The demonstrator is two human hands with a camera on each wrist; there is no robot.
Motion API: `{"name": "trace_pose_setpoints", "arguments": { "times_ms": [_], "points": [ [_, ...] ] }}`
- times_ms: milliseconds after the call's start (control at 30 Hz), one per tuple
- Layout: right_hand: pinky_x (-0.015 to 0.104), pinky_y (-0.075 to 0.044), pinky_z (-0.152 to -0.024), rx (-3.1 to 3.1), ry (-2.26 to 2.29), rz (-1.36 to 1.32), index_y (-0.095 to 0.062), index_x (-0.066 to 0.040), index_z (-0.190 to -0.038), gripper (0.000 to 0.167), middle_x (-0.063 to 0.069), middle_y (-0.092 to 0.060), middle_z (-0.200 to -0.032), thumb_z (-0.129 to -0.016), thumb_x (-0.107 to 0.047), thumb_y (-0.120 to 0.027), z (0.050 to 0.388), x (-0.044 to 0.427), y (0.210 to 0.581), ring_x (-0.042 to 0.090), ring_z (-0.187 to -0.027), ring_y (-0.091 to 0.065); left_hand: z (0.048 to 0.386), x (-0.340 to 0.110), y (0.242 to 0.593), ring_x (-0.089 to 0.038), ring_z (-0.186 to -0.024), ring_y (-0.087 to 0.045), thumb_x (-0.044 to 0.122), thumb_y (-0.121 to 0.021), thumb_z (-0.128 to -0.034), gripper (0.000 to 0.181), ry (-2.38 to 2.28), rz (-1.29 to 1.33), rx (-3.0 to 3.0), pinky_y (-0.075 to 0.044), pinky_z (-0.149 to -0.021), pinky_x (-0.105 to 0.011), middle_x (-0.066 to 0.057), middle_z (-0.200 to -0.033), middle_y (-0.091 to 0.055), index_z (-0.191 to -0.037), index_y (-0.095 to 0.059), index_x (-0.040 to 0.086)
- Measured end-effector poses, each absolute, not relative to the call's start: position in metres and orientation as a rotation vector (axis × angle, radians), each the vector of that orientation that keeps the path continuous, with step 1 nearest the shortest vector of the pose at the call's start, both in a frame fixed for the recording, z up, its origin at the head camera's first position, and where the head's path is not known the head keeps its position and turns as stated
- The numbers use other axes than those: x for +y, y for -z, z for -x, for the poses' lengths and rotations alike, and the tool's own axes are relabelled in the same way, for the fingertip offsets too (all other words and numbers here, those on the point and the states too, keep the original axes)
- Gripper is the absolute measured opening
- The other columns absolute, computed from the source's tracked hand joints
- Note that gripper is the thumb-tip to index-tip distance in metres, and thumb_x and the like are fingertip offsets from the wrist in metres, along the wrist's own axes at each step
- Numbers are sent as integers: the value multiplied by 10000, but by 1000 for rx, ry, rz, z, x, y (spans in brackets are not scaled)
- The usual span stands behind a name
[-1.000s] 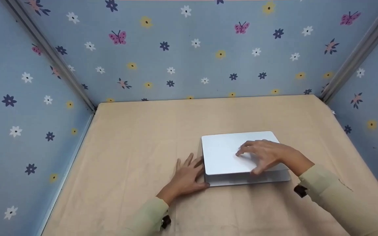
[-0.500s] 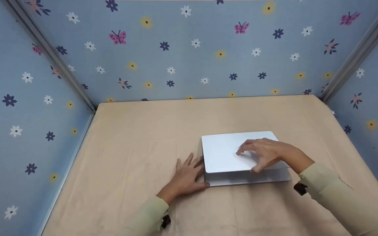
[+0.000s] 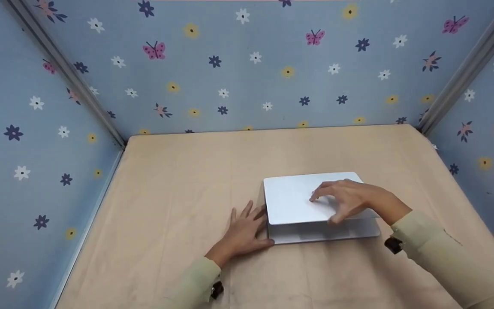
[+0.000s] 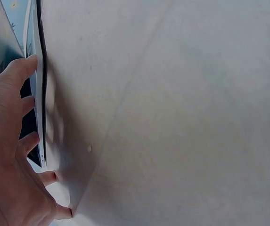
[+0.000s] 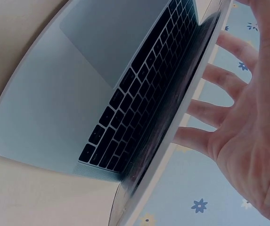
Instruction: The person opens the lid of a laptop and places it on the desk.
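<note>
The laptop (image 3: 292, 210) was set on the bench (image 3: 187, 184), right of its middle, with its base (image 3: 307, 233) lying flat and its lid (image 3: 290, 197) tilted low above it, a wedge of space being left along the near side. It was judged to be thin, stiff and fairly light, smooth enough for dry skin to slide on, with the screen and the hinge counted as its fragile parts. The lid would best be taken at the middle of its free edge, with light, even pressure, while the base was steadied at the side. The left grip (image 3: 242, 234) was spread, its digits apart and clamped on nothing, and the left side of the base was touched by it. The right grip (image 3: 345, 199) was rested on the lid, its digits likewise apart, the tips being set on the smooth back and the thumb at the free edge. In the right wrist view the keyboard (image 5: 139, 94) and a dark strip of screen (image 5: 170, 110) were revealed beneath the lid, both being hidden from the head view. In the left wrist view the thumb was seen against the edge of the base, and a small pale speck (image 4: 89, 149) was shown on the bench. Farther out, the bench was bordered by flowered walls (image 3: 247, 86), best shown from the head.
</note>
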State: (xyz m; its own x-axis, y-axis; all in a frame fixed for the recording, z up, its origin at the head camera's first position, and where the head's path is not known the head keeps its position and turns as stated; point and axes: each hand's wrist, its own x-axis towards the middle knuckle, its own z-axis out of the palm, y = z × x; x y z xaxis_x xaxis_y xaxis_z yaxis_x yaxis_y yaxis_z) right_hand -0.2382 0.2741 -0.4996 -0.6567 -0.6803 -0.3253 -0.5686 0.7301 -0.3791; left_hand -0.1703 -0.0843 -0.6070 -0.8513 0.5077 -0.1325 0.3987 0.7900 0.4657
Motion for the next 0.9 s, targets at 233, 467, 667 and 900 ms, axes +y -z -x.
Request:
{"name": "trace_pose_setpoints", "arguments": {
  "times_ms": [233, 467, 667, 900],
  "points": [
    [643, -576, -1126, 2483, 348, 998, -729, -282, -1458, 677, 105, -702, -1528, -829, -520, -809, 241, 275, 497, 403, -1384, -696, 169, -84, 610, -499, -1747, -259, 660, -744, -962, 869, -628, -724, 2743, -195, -1288, -909, -60, -1811, -457, -1683, -545, 218],
    [653, -577, -1124, 2488, 359, 1004, -738, -279, -1452, 678, 108, -714, -1515, -829, -536, -812, 242, 275, 494, 408, -1381, -703, 169, -84, 608, -502, -1746, -259, 669, -736, -962, 863, -608, -723, 2746, -200, -1287, -908, -60, -1807, -461, -1681, -549, 229],
    [694, -548, -1166, 2478, 364, 946, -735, -281, -1467, 670, 122, -697, -1553, -845, -520, -805, 243, 275, 492, 419, -1432, -670, 170, -84, 607, -501, -1750, -247, 676, -732, -971, 858, -601, -725, 2744, -200, -1287, -908, -45, -1821, -439, -1683, -547, 233],
    [720, -527, -1189, 2474, 375, 943, -731, -260, -1480, 687, 138, -695, -1573, -858, -547, -786, 242, 275, 492, 447, -1466, -652, 170, -84, 607, -506, -1749, -250, 681, -736, -964, 864, -601, -735, 2747, -203, -1283, -912, -38, -1822, -439, -1681, -551, 236]
  ]
}}
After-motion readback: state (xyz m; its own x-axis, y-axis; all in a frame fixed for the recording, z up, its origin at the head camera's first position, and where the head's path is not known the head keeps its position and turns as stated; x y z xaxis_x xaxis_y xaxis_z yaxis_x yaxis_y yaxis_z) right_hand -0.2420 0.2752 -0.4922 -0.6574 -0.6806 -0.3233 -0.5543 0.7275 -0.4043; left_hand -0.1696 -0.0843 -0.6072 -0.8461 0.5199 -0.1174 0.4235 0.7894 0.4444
